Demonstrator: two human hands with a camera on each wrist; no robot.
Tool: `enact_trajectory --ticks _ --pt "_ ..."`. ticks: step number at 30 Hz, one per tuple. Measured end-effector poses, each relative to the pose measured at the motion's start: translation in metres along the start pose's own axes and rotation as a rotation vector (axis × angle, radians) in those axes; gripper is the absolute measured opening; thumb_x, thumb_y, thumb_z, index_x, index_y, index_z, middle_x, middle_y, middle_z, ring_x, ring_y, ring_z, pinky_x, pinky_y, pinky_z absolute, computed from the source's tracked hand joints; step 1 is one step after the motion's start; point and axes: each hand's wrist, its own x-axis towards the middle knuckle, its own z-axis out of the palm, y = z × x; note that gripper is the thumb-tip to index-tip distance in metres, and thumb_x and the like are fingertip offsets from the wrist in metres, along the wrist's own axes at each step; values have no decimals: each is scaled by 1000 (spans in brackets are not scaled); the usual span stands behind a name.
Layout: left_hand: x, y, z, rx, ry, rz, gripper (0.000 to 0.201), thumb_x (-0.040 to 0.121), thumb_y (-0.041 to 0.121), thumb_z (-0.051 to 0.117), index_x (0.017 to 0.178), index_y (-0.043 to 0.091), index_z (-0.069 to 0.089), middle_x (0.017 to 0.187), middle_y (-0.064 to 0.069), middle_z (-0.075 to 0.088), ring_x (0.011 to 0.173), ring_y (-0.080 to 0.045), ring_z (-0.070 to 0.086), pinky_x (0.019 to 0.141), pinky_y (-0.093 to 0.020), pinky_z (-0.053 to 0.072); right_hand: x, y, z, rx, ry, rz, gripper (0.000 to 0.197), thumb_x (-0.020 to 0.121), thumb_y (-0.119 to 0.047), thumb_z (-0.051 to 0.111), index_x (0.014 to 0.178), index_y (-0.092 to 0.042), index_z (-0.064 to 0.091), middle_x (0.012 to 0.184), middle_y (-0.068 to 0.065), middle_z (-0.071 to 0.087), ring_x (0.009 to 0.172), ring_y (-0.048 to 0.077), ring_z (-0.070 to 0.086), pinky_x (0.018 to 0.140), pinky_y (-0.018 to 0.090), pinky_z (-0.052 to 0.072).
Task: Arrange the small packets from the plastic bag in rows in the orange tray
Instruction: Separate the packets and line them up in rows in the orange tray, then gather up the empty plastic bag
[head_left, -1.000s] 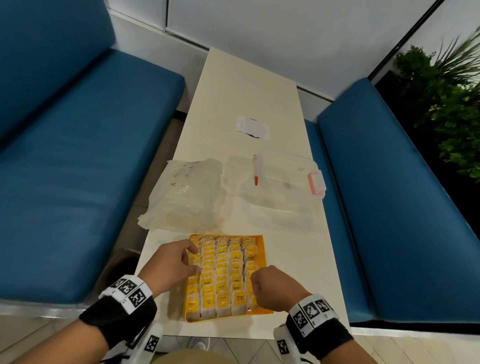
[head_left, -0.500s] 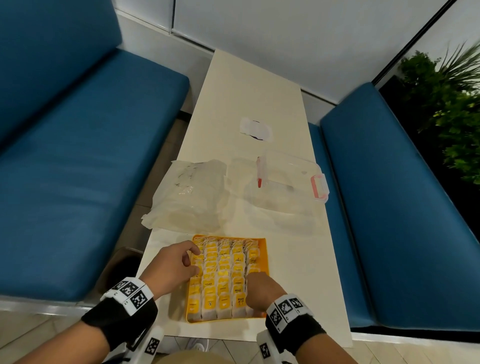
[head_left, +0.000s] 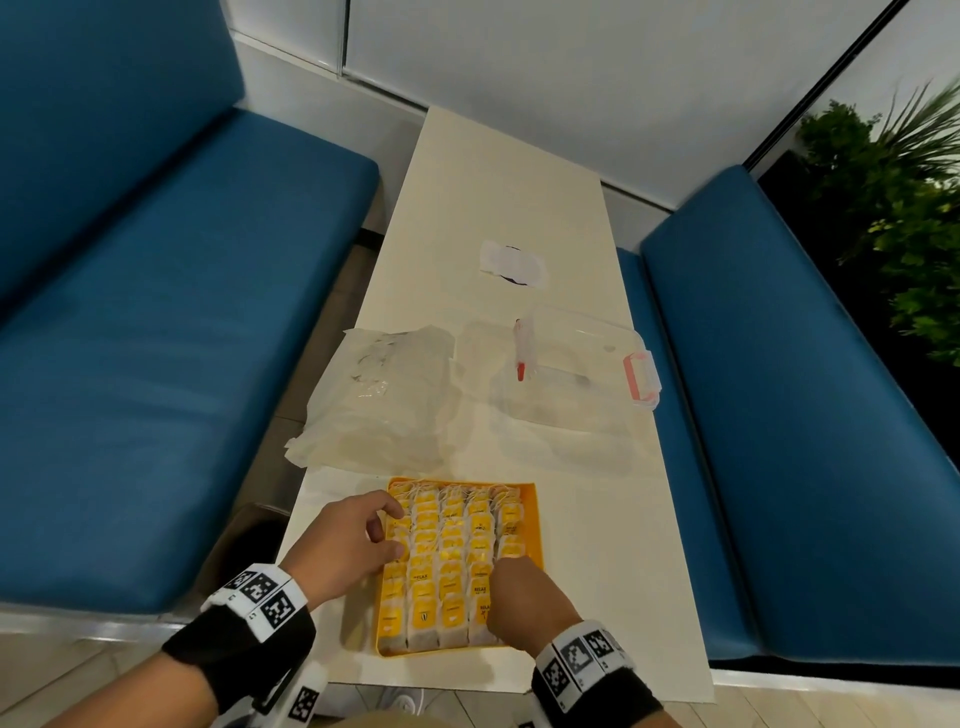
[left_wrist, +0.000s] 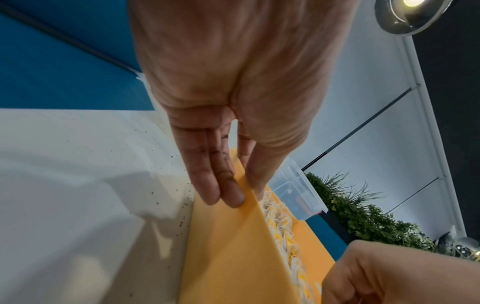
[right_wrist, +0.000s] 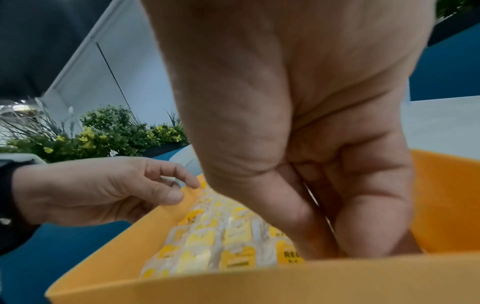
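The orange tray (head_left: 536, 519) lies at the table's near edge, filled with rows of yellow-and-white small packets (head_left: 452, 545). My left hand (head_left: 384, 525) pinches the tray's left wall (left_wrist: 233, 246), fingers outside and thumb inside. My right hand (head_left: 511, 571) reaches down into the right-hand row near the front. Its thumb and fingers (right_wrist: 363, 226) are pressed together on what looks like a thin packet edge, and the tips are hidden among the packets (right_wrist: 207, 242). The crumpled clear plastic bag (head_left: 384, 400) lies beyond the tray on the left.
A clear plastic box (head_left: 576, 374) with pink latches stands beyond the tray on the right, and a scrap of paper (head_left: 511, 262) lies farther back. Blue benches (head_left: 156, 364) flank the narrow table. A green plant (head_left: 909, 208) stands at the far right.
My right hand has moved left from the tray's right edge into the right-hand row of packets. My left hand has stayed on the tray's left wall.
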Motion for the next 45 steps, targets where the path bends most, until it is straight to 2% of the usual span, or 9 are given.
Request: enact_trajectory --ticks 6,10,17,25,29,33,38,41,45 --pt "2 -2 1 -12 -2 7 31 80 24 85 99 37 65 84 -1 66 68 -14 67 71 -33 61 1 3 -4 70 -36 27 24 94 -6 50 114 -6 63 120 13 64 109 27 64 80 26 49" --pt "3 -4 2 -16 -7 34 32 80 27 85 102 39 66 86 1 65 66 -10 64 70 -27 58 0 10 -12 100 42 51 15 91 -10 47 83 -17 57 113 13 67 102 28 66 73 28 48" --pt "4 -3 3 -6 -39 64 34 82 31 83 110 39 66 91 4 64 67 -6 60 71 -19 52 0 50 -22 319 349 272 22 92 -24 53 112 -17 48 112 4 57 103 26 62 74 31 44" --pt "7 15 7 41 -82 116 41 83 38 81 121 38 67 98 6 63 82 -7 61 87 -28 54 4 75 -22 410 337 298 14 92 -15 52 81 -19 60 85 1 64 78 18 62 76 36 57" --pt "-2 23 -23 -40 163 248 21 87 34 78 105 41 70 89 15 66 75 -5 64 72 -17 52 -2 79 -38 400 346 307 4 92 -23 57 93 -20 59 97 2 63 86 17 60 78 33 51" --pt "2 -5 -74 -17 567 257 38 85 25 80 118 36 65 111 19 56 92 -3 60 76 -18 52 12 41 -75 546 564 24 26 90 -21 66 116 -22 61 108 3 61 93 17 62 83 35 53" --pt "28 -59 -92 -23 327 -13 60 93 37 71 143 49 42 139 18 42 123 -7 49 105 -32 44 67 -61 -115 565 415 -264 62 95 -32 60 151 -37 33 131 1 46 108 20 61 94 25 44" --pt "42 -66 -91 -231 238 17 43 100 42 58 139 54 44 146 17 52 130 -4 53 114 -33 41 94 -106 -123 541 236 -270 65 98 -37 52 155 -40 20 147 9 39 132 26 47 106 28 36" --pt "47 -50 -93 -376 195 87 54 93 69 51 142 46 53 144 19 56 130 -1 54 115 -40 42 107 -144 -117 734 116 -269 62 95 -44 51 151 -46 25 152 2 40 132 24 48 106 46 46"
